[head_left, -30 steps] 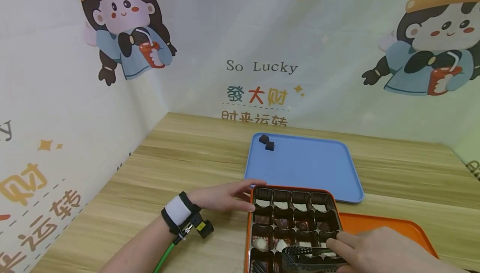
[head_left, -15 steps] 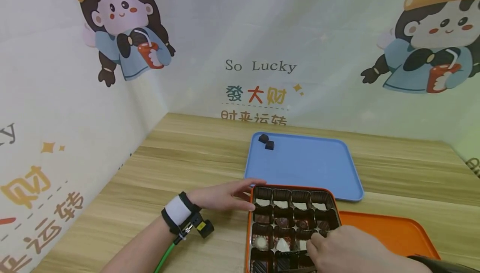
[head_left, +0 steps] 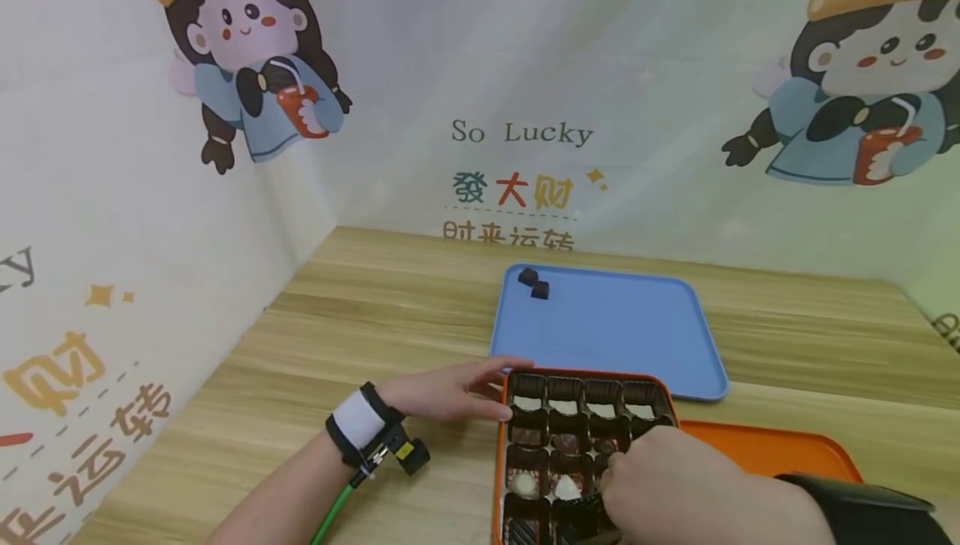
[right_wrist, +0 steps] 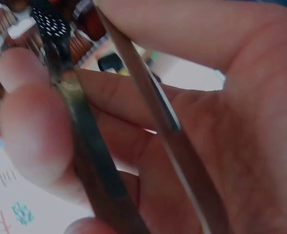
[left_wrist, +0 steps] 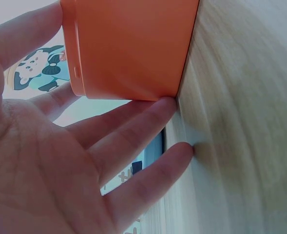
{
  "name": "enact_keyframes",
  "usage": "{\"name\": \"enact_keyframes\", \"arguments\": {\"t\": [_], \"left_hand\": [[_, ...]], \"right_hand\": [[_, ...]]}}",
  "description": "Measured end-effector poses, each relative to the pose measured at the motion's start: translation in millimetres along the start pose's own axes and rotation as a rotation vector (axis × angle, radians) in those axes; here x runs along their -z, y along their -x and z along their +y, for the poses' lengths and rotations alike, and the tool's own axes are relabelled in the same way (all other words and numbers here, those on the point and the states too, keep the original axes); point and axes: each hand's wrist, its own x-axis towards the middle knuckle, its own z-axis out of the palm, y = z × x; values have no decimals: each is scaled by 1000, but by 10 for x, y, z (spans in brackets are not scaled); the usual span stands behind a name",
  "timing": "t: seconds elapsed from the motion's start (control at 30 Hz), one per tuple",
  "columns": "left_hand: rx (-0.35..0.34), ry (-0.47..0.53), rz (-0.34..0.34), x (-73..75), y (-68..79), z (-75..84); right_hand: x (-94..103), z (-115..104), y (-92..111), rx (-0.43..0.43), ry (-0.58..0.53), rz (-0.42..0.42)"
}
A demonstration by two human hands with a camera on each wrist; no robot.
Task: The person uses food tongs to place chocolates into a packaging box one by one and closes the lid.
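An orange chocolate box (head_left: pixel 498 478) with a dark divided insert lies on the table in the head view. Its compartments carry several dark chocolates and a round white chocolate (head_left: pixel 527 485); the back row has no chocolates on its pale bases. My left hand (head_left: pixel 450 392) rests against the box's left side with spread fingers; in the left wrist view its fingertips touch the orange wall (left_wrist: pixel 128 48). Over the right front compartments my right hand (head_left: pixel 678 478) grips metal tongs (right_wrist: pixel 94 141), whose perforated dark tip (right_wrist: pixel 51 23) reaches into the insert. The hand hides what lies under it.
Behind the box is a blue tray (head_left: pixel 615 328) with two dark chocolates (head_left: pixel 541 290) at its back left corner. To the right, an orange tray (head_left: pixel 772 449) is partly covered by the right arm. A printed curtain (head_left: pixel 397 112) closes off the back and left.
The right hand, with the tongs, has moved left and farther over the box, hiding more of its right compartments. The left hand stays against the box.
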Motion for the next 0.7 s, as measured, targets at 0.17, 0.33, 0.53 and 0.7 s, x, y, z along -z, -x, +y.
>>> {"name": "enact_keyframes", "arguments": {"t": [0.17,0.33,0.53,0.7], "left_hand": [[-12,2,2,8,7,24],[-27,24,-4,-6,10,29],[-27,19,0,-4,0,17],[-30,13,7,-16,5,6]], "right_hand": [[129,227,197,-118,-244,-75],[190,560,231,-254,-475,7],[-68,1117,-76,-424,-451,59],[-407,1557,-436,-449,-386,57]]}}
